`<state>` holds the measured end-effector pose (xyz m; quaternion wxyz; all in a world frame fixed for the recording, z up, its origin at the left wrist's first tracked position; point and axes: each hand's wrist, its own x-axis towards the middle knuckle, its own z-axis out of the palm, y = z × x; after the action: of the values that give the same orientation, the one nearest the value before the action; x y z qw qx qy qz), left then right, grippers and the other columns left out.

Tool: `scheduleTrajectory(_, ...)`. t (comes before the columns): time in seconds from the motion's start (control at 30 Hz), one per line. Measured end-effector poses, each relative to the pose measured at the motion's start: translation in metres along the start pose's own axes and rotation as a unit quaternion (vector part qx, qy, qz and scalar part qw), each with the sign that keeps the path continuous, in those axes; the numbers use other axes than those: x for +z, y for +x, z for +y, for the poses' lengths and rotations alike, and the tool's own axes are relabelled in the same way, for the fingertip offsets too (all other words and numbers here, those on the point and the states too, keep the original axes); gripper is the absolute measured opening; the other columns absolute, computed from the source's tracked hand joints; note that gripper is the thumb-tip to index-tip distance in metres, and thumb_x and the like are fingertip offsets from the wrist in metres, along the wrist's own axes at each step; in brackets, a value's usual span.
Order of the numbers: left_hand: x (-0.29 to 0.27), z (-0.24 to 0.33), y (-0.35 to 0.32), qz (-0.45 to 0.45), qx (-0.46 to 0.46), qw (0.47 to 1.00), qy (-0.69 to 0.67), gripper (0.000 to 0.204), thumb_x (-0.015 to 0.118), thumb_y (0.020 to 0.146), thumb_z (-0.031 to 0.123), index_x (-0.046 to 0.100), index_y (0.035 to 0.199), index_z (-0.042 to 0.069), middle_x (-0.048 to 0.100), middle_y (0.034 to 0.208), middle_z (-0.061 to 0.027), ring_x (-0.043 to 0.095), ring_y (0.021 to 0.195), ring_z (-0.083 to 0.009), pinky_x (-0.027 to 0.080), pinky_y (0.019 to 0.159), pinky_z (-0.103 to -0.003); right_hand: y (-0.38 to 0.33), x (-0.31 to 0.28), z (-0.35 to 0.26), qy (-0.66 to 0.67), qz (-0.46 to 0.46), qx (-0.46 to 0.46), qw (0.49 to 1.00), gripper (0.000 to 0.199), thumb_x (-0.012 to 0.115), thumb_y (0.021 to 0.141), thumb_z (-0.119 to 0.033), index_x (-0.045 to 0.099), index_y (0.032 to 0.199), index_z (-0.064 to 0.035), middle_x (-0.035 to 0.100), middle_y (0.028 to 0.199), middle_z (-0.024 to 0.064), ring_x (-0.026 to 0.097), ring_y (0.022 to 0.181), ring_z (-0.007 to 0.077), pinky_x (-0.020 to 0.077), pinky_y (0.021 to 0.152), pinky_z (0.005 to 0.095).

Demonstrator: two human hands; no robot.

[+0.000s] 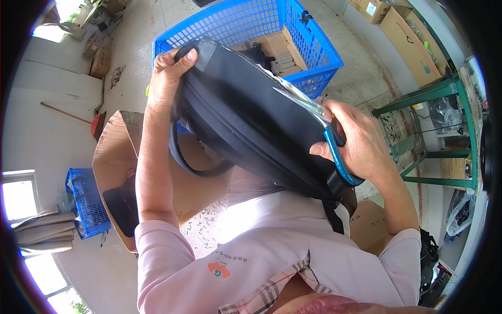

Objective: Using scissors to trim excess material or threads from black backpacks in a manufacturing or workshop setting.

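A black zippered bag (251, 104) is held up slantwise in front of me, over my lap. My left hand (170, 76) is closed round its upper left corner, thumb on top, by a dark loop. A strap hangs below that hand. My right hand (361, 136) holds scissors (337, 157) with blue handles against the bag's right end. The blades lie along the bag's far edge, pointing up and left, and look close together. A pale, ragged strip runs along this edge. Whether the right fingers also grip the bag is hidden.
Beyond the bag stands a blue plastic basket (334, 63) with cardboard and dark pieces in it. A large open carton (112, 141) is at my left, a smaller blue crate (89, 206) behind it. At right stands a green metal frame (418, 98). Scraps litter the floor.
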<state>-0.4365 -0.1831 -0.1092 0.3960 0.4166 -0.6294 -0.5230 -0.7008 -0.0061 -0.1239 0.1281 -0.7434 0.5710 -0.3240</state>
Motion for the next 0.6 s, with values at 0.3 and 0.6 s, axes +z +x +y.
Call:
scheduleTrajectory(0.3, -0.005, -0.007, -0.003, -0.009, 0.001, 1.000, -0.008, 0.025, 0.066, 0.074, 0.026, 0.063, 0.086, 0.004, 0.062, 0.076, -0.0006, 0.055, 0.069, -0.0085, 0.043, 0.067, -0.021, 0.005, 0.008, 0.002, 0.005, -0.016, 0.007, 1.000, 0.044, 0.070, 0.066, -0.039, 0.048, 0.082, -0.0044, 0.054, 0.063, 0.0090, 0.055, 0.055, 0.0242, 0.0442, 0.051, 0.0319)
scheduleTrajectory(0.6, -0.008, -0.018, -0.001, 0.022, 0.011, 1.000, -0.003, 0.018, 0.067, 0.074, 0.024, 0.062, 0.073, 0.006, 0.056, 0.066, 0.0056, 0.048, 0.061, -0.0030, 0.037, 0.059, -0.019, 0.009, 0.010, -0.003, -0.003, -0.014, 0.023, 1.000, 0.043, 0.070, 0.066, -0.036, 0.048, 0.086, -0.0042, 0.054, 0.066, 0.0102, 0.055, 0.055, 0.0263, 0.0432, 0.050, 0.0326)
